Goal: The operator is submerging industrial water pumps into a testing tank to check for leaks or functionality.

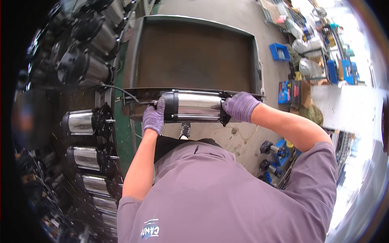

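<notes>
A cylindrical motor (199,104) with a shiny metal shell and black end pieces lies sideways across the near edge of a large metal tray. My left hand (154,118), in a purple knit glove, is closed around its left end, where a dark cable (123,91) runs off to the left. At the opposite end my right hand (242,106), gloved alike, grips the black end piece, with its fingertips partly hidden behind it. Thin metal rods run along the motor's shell.
Ahead is the wide tray (142,48) with a raised rim and brown floor. Several similar motors (81,122) stand in rows at my left. To the right are a blue bin (279,52), a box (288,92) and small motors (270,148) on the floor.
</notes>
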Demonstrator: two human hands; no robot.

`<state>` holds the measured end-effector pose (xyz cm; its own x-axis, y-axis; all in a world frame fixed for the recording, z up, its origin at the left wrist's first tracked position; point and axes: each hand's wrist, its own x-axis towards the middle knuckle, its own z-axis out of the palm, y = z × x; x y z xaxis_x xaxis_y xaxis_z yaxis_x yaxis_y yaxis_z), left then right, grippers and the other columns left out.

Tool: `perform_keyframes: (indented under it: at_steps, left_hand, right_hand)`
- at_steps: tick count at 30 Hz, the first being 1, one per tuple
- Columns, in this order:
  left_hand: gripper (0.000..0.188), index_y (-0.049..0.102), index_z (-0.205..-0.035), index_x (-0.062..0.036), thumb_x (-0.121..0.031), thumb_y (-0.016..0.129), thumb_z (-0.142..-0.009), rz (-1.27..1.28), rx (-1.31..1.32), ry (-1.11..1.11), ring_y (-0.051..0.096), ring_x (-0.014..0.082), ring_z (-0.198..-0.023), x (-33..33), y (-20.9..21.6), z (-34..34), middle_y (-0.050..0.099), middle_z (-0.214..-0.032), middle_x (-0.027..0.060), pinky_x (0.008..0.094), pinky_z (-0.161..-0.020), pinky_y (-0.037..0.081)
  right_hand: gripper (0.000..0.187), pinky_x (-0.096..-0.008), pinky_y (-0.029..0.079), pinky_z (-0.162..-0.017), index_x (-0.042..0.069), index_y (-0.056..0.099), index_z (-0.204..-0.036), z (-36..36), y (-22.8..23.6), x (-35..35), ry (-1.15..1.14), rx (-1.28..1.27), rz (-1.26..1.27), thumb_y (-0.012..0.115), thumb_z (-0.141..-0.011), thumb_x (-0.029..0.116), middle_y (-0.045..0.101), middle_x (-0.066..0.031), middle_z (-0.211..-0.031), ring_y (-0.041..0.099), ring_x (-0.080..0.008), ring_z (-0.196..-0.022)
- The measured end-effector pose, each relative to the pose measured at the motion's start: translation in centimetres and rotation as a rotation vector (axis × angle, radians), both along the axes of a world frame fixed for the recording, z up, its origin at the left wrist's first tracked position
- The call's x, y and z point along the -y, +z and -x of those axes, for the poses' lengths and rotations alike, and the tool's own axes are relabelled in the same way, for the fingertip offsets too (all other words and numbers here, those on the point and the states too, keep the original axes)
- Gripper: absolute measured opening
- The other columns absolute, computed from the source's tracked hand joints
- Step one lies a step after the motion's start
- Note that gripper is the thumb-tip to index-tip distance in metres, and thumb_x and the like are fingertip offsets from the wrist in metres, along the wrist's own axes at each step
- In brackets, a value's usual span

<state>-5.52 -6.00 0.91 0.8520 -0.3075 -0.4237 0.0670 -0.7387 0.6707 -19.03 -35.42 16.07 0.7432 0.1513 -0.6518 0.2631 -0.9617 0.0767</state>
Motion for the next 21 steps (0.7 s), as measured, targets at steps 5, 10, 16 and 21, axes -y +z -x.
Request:
perform_keyframes:
  at_steps: [5,10,16,21]
  left_hand:
    - [0.098,0.072,-0.107,0.0032,-0.088,0.042,-0.086,0.114,0.089,0.047,0.067,0.046,-0.107,0.2,1.5,0.9,0.07,-0.11,0.0287,0.051,-0.093,0.052]
    - [0.086,0.076,-0.098,0.0023,-0.079,0.047,-0.089,0.037,-0.052,0.061,0.072,0.0417,-0.096,-0.3,2.7,0.5,0.072,-0.102,0.0259,0.0489,-0.082,0.058]
    - [0.074,0.078,-0.106,-0.0052,-0.072,0.049,-0.092,0.098,-0.087,0.188,0.073,0.0371,-0.101,-0.8,3.4,1.4,0.076,-0.106,0.0198,0.0479,-0.088,0.058]
    - [0.071,0.079,-0.106,-0.006,-0.07,0.05,-0.093,0.129,-0.097,0.221,0.073,0.0366,-0.101,-0.8,3.6,1.8,0.076,-0.102,0.0207,0.0484,-0.087,0.057]
  right_hand:
    - [0.051,-0.0474,0.059,-0.075,0.029,0.056,-0.144,-2.1,2.2,-1.6,0.05,-0.186,-0.047,0.063,-0.094,0.026,0.073,-0.0154,-0.097,0.073,-0.035,-0.09]
    - [0.021,-0.053,0.056,-0.077,0.002,0.071,-0.093,-2.8,-0.5,-0.9,-0.122,-0.112,-0.07,0.066,-0.089,0.022,0.073,-0.024,-0.089,0.069,-0.0472,-0.085]
    - [0.032,-0.0445,0.039,-0.101,0.008,0.066,-0.116,-2.7,-6.6,7.3,-0.802,-0.445,-0.249,0.061,-0.096,0.032,0.06,-0.0167,-0.121,0.053,-0.027,-0.113]
    - [0.04,-0.0401,0.056,-0.087,0.013,0.07,-0.128,-3.8,-6.2,8.0,-0.317,-0.446,-0.327,0.068,-0.094,0.033,0.07,-0.0181,-0.122,0.071,-0.0287,-0.104]
